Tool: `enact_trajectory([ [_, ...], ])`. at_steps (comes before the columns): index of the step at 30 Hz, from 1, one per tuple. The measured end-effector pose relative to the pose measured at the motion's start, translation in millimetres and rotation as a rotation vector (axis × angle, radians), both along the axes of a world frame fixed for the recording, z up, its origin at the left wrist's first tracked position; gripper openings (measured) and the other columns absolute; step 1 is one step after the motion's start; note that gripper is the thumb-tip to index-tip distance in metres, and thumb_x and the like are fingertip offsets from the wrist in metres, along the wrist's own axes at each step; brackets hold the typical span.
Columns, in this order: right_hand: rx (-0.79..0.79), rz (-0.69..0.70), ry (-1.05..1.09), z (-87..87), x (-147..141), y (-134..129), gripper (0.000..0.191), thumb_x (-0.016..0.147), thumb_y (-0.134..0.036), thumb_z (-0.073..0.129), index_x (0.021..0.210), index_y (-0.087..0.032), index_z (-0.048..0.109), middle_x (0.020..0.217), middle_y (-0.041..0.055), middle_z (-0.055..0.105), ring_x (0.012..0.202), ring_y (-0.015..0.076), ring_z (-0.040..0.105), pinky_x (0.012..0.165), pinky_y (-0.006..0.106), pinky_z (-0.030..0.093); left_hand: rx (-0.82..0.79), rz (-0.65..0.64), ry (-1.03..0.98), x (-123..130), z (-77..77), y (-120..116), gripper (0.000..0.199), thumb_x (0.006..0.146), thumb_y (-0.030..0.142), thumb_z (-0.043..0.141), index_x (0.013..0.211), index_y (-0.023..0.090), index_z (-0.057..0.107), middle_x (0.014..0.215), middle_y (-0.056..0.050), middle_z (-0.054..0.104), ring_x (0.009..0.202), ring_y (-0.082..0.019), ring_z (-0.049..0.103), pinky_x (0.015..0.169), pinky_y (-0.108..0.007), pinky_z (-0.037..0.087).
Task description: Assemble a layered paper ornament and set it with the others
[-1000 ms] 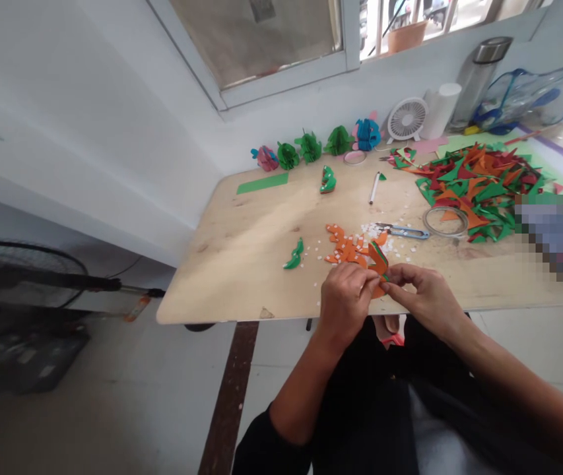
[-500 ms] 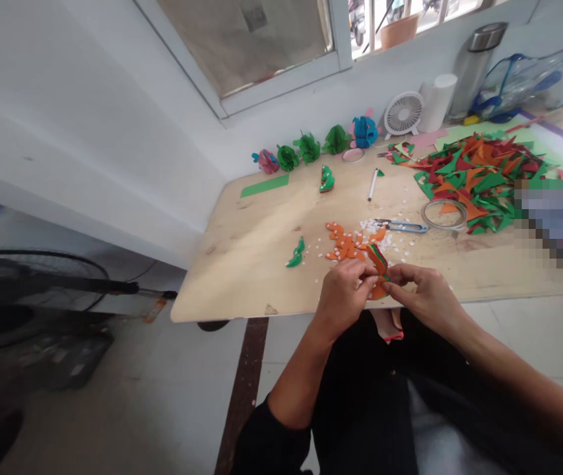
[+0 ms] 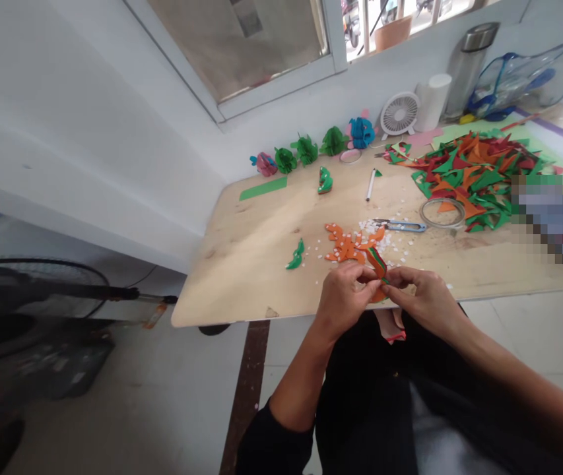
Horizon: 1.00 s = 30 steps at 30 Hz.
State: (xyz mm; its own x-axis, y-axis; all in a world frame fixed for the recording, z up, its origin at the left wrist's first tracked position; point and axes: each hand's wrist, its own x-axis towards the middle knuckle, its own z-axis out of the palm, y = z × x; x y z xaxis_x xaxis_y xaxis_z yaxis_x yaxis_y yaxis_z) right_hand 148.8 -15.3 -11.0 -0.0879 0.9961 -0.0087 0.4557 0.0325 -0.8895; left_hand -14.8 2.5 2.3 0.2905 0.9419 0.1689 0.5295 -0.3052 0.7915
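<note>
At the near edge of the table (image 3: 241,290), we see the left hand (image 3: 344,297) and the right hand (image 3: 426,295) meeting at one small layered paper piece (image 3: 377,264), orange on its broad face with green and red along its edge. The fingers of the left hand are pinched on it from one side and those of the right hand from the other, the tips almost touching; the piece stands tilted up between them, and we cannot tell whether its lower end, partly covered by the fingers, touches the table. Just beyond the hands we find orange cutouts (image 3: 345,245) dotted with white bits, and more white bits (image 3: 394,247) scattered beside them. A green cutout (image 3: 295,254) lies apart to the left, and blue-handled snips (image 3: 406,226) rest to the right, near a ring of tape (image 3: 422,212) that touches a large heap of green, orange and red paper scraps (image 3: 484,170). Farther back we see a pen (image 3: 371,185), a green and red paper stack (image 3: 325,181) and a green strip (image 3: 263,188), while a small white fan (image 3: 400,115) stands by the wall, beside a row of folded paper balls (image 3: 306,150)
</note>
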Motion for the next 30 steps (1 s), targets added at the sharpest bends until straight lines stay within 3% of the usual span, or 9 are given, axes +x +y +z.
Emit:
enact_trajectory([
  [8, -0.054, 0.021, 0.018, -8.2, -1.3, 14.1, 0.021, 0.077, -0.038, 0.06, 0.069, -0.019, 0.066, 0.061, 0.0011, 0.068, 0.059, 0.017, 0.062, 0.057, 0.026, 0.045, -0.225, 0.024, -0.183, -6.7, -15.9, 16.5, 0.01, 0.078, 0.021, 0.062, 0.074, 0.016, 0.07, 0.07, -0.002, 0.069, 0.058, -0.011, 0.056, 0.056, -0.022, 0.043],
  [18, -0.085, -0.033, 0.131, -9.3, 3.7, 27.3, 0.027, 0.073, -0.045, 0.066, 0.067, -0.018, 0.064, 0.058, 0.0007, 0.064, 0.053, 0.0145, 0.055, 0.05, 0.025, 0.042, -0.3, 0.137, -0.276, -3.2, -24.3, 16.1, 0.013, 0.08, 0.026, 0.059, 0.076, 0.016, 0.066, 0.067, 0.001, 0.065, 0.057, -0.01, 0.053, 0.056, -0.021, 0.042],
  [22, -0.116, -0.1, 0.167, -7.6, 6.8, 31.4, 0.025, 0.07, -0.043, 0.067, 0.067, -0.018, 0.064, 0.058, 0.0007, 0.063, 0.051, 0.0133, 0.051, 0.047, 0.024, 0.039, -0.301, 0.187, -0.22, -14.4, -26.6, 10.3, 0.008, 0.076, 0.023, 0.064, 0.075, 0.016, 0.067, 0.069, -0.001, 0.067, 0.058, -0.011, 0.055, 0.057, -0.022, 0.043],
  [27, -0.113, -0.137, 0.206, -7.3, 7.3, 34.9, 0.026, 0.068, -0.043, 0.067, 0.071, -0.017, 0.065, 0.058, -0.0002, 0.06, 0.05, 0.0123, 0.049, 0.046, 0.024, 0.036, -0.17, 0.189, -0.136, -21.2, -29.9, 7.7, 0.018, 0.08, 0.014, 0.055, 0.081, 0.019, 0.072, 0.089, -0.006, 0.073, 0.088, -0.018, 0.064, 0.078, -0.029, 0.048],
  [30, -0.093, -0.143, 0.199, -6.7, 6.7, 36.6, 0.025, 0.069, -0.042, 0.067, 0.073, -0.018, 0.065, 0.057, -0.0009, 0.06, 0.049, 0.0126, 0.049, 0.045, 0.024, 0.034, -0.182, 0.298, -0.126, -19.9, -31.6, 9.2, 0.012, 0.077, 0.027, 0.064, 0.07, 0.018, 0.069, 0.075, -0.003, 0.069, 0.069, -0.015, 0.06, 0.064, -0.025, 0.046],
])
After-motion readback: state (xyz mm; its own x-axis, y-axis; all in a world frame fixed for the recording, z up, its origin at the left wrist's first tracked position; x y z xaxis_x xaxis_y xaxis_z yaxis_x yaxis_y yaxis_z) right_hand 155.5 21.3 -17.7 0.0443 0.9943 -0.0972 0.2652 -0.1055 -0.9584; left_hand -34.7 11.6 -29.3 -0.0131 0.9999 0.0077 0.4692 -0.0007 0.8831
